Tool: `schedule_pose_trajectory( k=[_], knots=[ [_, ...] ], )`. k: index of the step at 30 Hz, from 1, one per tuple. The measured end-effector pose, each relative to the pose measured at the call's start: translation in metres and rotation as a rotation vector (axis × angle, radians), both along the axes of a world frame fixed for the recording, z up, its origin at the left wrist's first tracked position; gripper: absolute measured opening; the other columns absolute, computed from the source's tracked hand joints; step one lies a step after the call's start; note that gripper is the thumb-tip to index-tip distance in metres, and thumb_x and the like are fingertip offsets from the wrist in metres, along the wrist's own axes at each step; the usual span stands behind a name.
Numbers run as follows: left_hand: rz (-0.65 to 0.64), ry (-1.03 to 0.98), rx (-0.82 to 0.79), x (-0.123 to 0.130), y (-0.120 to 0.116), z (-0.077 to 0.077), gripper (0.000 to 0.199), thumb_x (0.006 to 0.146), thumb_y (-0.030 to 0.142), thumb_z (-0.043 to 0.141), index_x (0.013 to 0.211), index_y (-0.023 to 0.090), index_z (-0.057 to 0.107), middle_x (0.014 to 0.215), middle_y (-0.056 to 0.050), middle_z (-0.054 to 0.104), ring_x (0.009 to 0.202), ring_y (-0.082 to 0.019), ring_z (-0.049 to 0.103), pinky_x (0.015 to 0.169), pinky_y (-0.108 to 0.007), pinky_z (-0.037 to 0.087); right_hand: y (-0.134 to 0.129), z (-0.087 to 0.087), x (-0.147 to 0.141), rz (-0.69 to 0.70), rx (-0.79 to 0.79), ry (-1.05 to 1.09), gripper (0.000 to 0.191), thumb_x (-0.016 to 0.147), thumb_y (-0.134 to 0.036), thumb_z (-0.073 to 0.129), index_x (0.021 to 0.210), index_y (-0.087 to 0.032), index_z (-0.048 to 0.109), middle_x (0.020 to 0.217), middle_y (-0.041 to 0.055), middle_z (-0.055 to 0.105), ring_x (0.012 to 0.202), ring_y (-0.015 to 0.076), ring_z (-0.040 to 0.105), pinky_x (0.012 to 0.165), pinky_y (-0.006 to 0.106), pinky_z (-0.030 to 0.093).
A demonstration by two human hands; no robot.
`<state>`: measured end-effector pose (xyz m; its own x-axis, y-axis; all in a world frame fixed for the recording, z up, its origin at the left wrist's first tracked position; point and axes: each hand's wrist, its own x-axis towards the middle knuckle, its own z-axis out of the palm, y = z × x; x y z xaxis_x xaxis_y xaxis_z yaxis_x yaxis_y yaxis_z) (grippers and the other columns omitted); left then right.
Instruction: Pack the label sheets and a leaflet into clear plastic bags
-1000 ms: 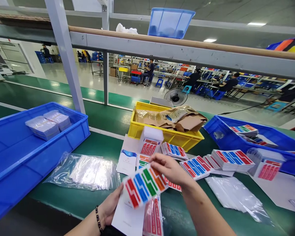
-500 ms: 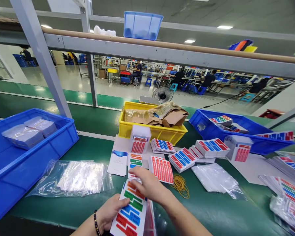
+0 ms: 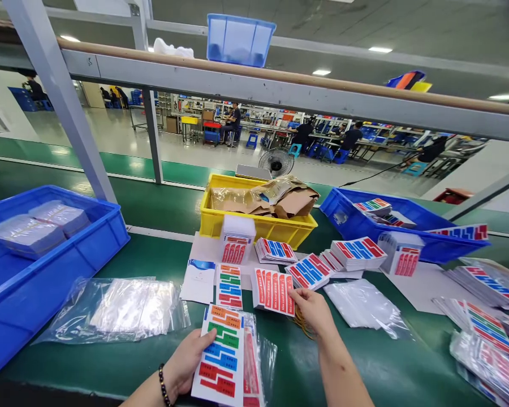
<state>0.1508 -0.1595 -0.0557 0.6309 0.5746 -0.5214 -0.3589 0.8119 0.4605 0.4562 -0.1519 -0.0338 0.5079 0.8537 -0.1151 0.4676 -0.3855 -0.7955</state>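
Observation:
My left hand (image 3: 187,360), with a beaded bracelet at the wrist, grips a white sticker sheet (image 3: 220,356) printed in orange, green, blue and red, its thumb on top. Under that sheet, a clear plastic bag (image 3: 268,359) with a red-printed sheet shows at the right. My right hand (image 3: 314,312) pinches the right edge of a red label sheet (image 3: 274,289) at the fanned pile. Partly behind this hand lie yellow rubber bands (image 3: 302,325). Just beyond the held sheet are another multicoloured sticker sheet (image 3: 229,285) and a white leaflet (image 3: 198,282).
Clear bags (image 3: 131,308) lie at left beside a blue bin (image 3: 106,234). A yellow bin (image 3: 258,229) with brown paper stands behind stacked blue-and-red sheets (image 3: 358,252). Another blue bin (image 3: 415,240), white plastic bags (image 3: 362,302) and bagged sheets (image 3: 487,362) are at right.
My right hand has left the multicoloured sheets and moved right to the red label pile. My left hand keeps its sheet, with the bag beneath showing more. The view has shifted slightly.

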Motion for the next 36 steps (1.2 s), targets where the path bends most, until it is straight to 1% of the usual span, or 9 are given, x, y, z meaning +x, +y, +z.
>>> schedule_pose_trajectory(
  k=[3,5,7,11,14,17,21,30,36],
  knots=[
    [0.018,0.023,-0.012,-0.001,-0.001,0.003,0.036,0.083,0.023,0.053,0.108,-0.002,0.047,0.092,-0.022,0.061,0.079,-0.028,0.063,0.077,-0.042,0.047,-0.010,0.010,-0.011,0.013,0.081,0.155,0.051,0.059,-0.064,0.051,0.068,-0.013,0.049,0.054,0.0014,0.045,0.048,0.0103,0.040,0.049,0.024,0.031],
    [0.035,0.033,-0.019,0.000,-0.001,0.005,0.034,0.084,0.023,0.052,0.107,-0.002,0.047,0.090,-0.021,0.062,0.077,-0.027,0.063,0.076,-0.041,0.048,-0.020,0.018,-0.030,0.057,0.099,0.267,0.055,0.058,-0.067,0.054,0.068,-0.013,0.047,0.051,-0.0014,0.038,0.045,0.0076,0.032,0.046,0.022,0.027],
    [0.054,0.022,-0.006,0.002,-0.001,0.005,0.032,0.085,0.023,0.051,0.105,-0.002,0.048,0.088,-0.020,0.062,0.076,-0.026,0.063,0.076,-0.040,0.048,-0.030,0.023,-0.058,0.131,0.085,0.429,0.055,0.056,-0.064,0.060,0.067,-0.012,0.047,0.054,-0.0011,0.039,0.047,0.0062,0.030,0.047,0.021,0.025],
    [0.090,-0.049,0.080,0.006,-0.004,0.001,0.037,0.084,0.034,0.053,0.098,0.001,0.053,0.087,-0.018,0.063,0.075,-0.024,0.063,0.075,-0.039,0.048,-0.043,0.015,-0.113,0.283,-0.023,0.568,0.055,0.057,-0.063,0.063,0.065,-0.011,0.046,0.052,-0.0009,0.041,0.046,0.0053,0.029,0.046,0.020,0.021],
    [0.089,-0.058,0.220,0.007,-0.008,-0.004,0.044,0.077,0.044,0.060,0.095,0.003,0.055,0.087,-0.016,0.063,0.075,-0.022,0.062,0.076,-0.036,0.048,-0.045,0.005,-0.134,0.303,-0.078,0.515,0.055,0.058,-0.065,0.058,0.065,-0.012,0.044,0.052,-0.0004,0.041,0.047,0.0066,0.032,0.047,0.021,0.024],
    [0.087,-0.013,0.346,0.007,-0.011,-0.008,0.046,0.072,0.039,0.066,0.097,0.002,0.055,0.092,-0.017,0.062,0.078,-0.021,0.061,0.078,-0.035,0.047,-0.047,0.002,-0.141,0.297,-0.080,0.343,0.051,0.062,-0.063,0.053,0.062,-0.013,0.043,0.054,0.0011,0.043,0.050,0.0088,0.036,0.050,0.022,0.028],
    [0.093,0.025,0.429,0.007,-0.014,-0.008,0.051,0.074,0.044,0.063,0.100,0.001,0.055,0.095,-0.018,0.061,0.079,-0.020,0.061,0.078,-0.035,0.046,-0.050,0.005,-0.146,0.328,-0.073,0.143,0.048,0.069,-0.060,0.043,0.060,-0.013,0.043,0.057,0.0030,0.047,0.054,0.0106,0.039,0.052,0.023,0.031],
    [0.069,0.060,0.506,0.008,-0.015,-0.009,0.051,0.076,0.048,0.058,0.093,0.000,0.056,0.084,-0.016,0.062,0.069,-0.017,0.058,0.071,-0.032,0.046,-0.050,-0.007,-0.148,0.343,-0.082,0.012,0.046,0.076,-0.058,0.040,0.069,-0.013,0.051,0.064,0.0037,0.052,0.058,0.0120,0.043,0.057,0.024,0.033],
    [0.045,0.021,0.514,0.006,-0.016,-0.009,0.050,0.077,0.047,0.058,0.094,0.000,0.056,0.087,-0.018,0.062,0.072,-0.019,0.060,0.073,-0.033,0.046,-0.048,-0.009,-0.142,0.342,-0.057,0.074,0.044,0.077,-0.057,0.042,0.080,-0.013,0.050,0.063,0.0016,0.045,0.059,0.0125,0.040,0.057,0.024,0.033]
  ],
)
